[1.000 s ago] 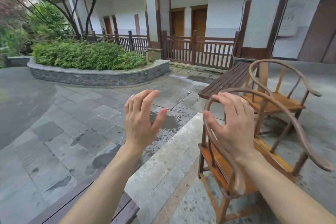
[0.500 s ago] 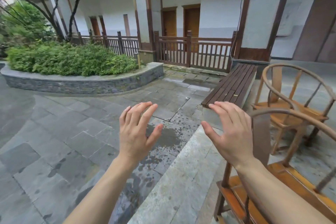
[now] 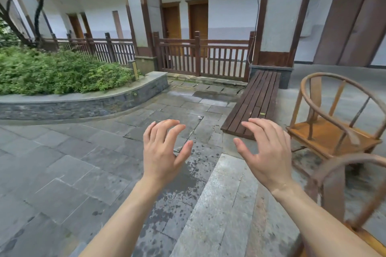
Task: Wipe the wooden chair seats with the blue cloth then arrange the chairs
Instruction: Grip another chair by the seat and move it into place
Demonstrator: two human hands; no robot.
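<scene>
My left hand [image 3: 164,150] & right hand [image 3: 266,152] both up in air, fingers loosely spread, holding nothing. Far chair [image 3: 332,121] just right of the slatted bench [image 3: 253,104], round back twd bench. Near chair [image 3: 342,190] bottom right, blurred. No readable writing.

No readable text, label, brand, number or sign anywhere in view.

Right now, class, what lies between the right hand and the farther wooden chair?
In the head view, only bare grey paving separates the right hand from the farther chair.
</scene>
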